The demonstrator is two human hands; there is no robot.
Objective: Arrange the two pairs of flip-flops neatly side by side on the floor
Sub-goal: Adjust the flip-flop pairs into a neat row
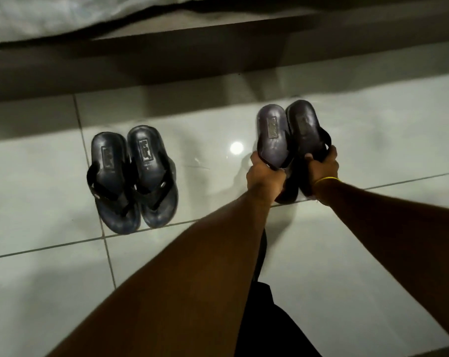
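One dark flip-flop pair (133, 176) lies side by side on the white tiled floor (38, 202) at the left, heels toward the bed. To the right is a second dark pair. My left hand (266, 177) grips the left flip-flop (271, 132) of that pair near its straps. My right hand (322, 167), with a yellow band on the wrist, grips the right flip-flop (304, 124). Both held flip-flops sit close together, heels pointing away from me. Their toe ends are hidden behind my hands; I cannot tell whether they touch the floor.
A dark bed base (166, 55) runs across the far side, with white bedding (63, 14) hanging above it. A bright light reflection (236, 148) shines on the tiles between the two pairs. My dark-clothed legs (269, 318) are at the bottom.
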